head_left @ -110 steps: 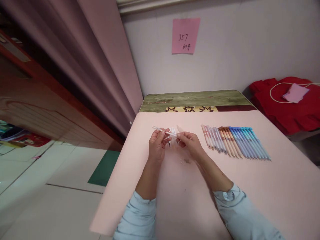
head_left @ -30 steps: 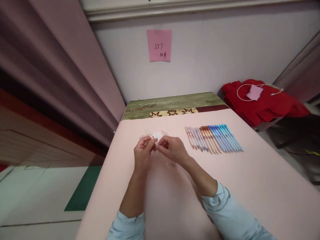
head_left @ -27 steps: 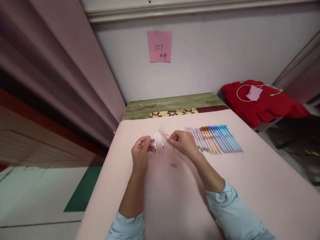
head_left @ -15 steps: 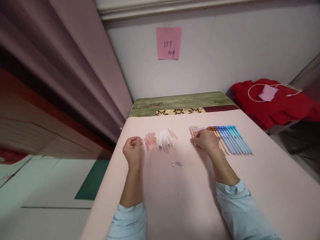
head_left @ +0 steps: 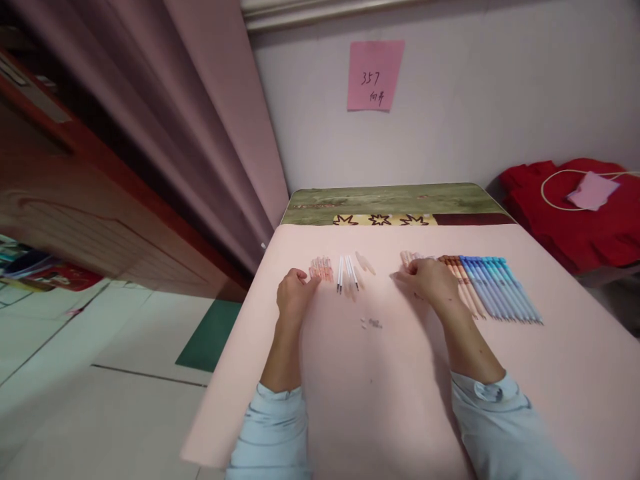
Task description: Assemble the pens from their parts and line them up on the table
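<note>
A short row of clear pinkish pen barrels (head_left: pixel 321 268) lies at the left of the table. Beside it is my left hand (head_left: pixel 294 297), its fingers curled loosely and its thumb stretched to the row's near end; no held thing shows. Farther right, my right hand (head_left: pixel 434 283) rests over the pale pens (head_left: pixel 407 257) at the left end of a long row, thumb spread away from the fingers. The hand partly covers these pens. Brown-topped pens (head_left: pixel 463 283) and blue pens (head_left: pixel 503 290) continue that row. White pen refills (head_left: pixel 349 270) lie between my hands.
Pale, pointed pen pieces (head_left: pixel 365 262) lie right of the refills. Small white and grey parts (head_left: pixel 373 324) sit nearer me on the pink-covered table (head_left: pixel 350 413). Beyond the table's right edge is red cloth (head_left: pixel 545 207) with a white cable. A curtain (head_left: pixel 220 113) hangs at left.
My left thumb has moved away from the fingers toward the pinkish barrels, and that hand is closer to them. My right hand stays at the pale pens, its thumb more spread. The view has shifted left.
</note>
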Demonstrator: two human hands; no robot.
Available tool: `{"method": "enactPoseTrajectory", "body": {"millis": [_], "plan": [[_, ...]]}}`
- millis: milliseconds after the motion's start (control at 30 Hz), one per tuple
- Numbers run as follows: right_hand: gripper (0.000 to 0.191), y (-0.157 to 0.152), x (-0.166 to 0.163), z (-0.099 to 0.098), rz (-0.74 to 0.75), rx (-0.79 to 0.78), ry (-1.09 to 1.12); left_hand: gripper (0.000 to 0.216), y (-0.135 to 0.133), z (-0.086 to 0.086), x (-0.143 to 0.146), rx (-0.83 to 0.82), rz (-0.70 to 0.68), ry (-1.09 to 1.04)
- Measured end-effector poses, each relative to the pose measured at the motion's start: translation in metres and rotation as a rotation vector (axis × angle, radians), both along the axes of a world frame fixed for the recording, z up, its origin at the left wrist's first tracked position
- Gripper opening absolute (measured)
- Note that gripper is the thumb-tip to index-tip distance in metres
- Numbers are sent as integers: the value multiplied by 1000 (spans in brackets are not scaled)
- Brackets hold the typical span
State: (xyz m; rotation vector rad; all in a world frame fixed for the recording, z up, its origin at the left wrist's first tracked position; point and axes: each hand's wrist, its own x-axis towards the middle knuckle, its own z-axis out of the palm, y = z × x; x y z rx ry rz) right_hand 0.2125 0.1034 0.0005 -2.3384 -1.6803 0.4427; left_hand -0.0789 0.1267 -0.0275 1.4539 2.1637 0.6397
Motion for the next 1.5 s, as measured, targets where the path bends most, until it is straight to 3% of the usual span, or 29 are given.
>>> {"method": "enactPoseTrajectory", "body": {"millis": [133, 333, 467, 633, 767, 867, 1000, 1133, 1267, 1500], "plan": [[24, 0, -27, -2, 97, 69, 132, 33, 0, 1, -3, -49, -74, 25], [11, -7, -69, -16, 243, 218, 264, 20, -4, 5, 2, -52, -71, 31], [21, -11, -80, -25, 351, 253, 194, 25, -6, 6, 6, -12, -46, 33], [21, -12, -78, -25, 306, 233, 62, 27, -2, 1, 1, 76, 32, -62], [18, -13, -80, -26, 288, 249, 3, 30, 2, -5, -2, 215, 151, -290], [18, -14, -83, -30, 295, 252, -30, 35, 3, -7, 3, 284, 216, -631], [17, -13, -83, -33, 283, 270, -33, 29, 2, -4, 9, 255, 230, -1098], [21, -10, -78, -34, 214, 296, -36, 26, 2, 3, 7, 203, 228, -1377], [13, -8, -74, -34, 196, 257, -33, 24, 3, 5, 6, 186, 220, -1483], [13, -6, -72, -32, 157, 196, -20, 23, 0, 8, 11, 182, 234, -1404]]}}
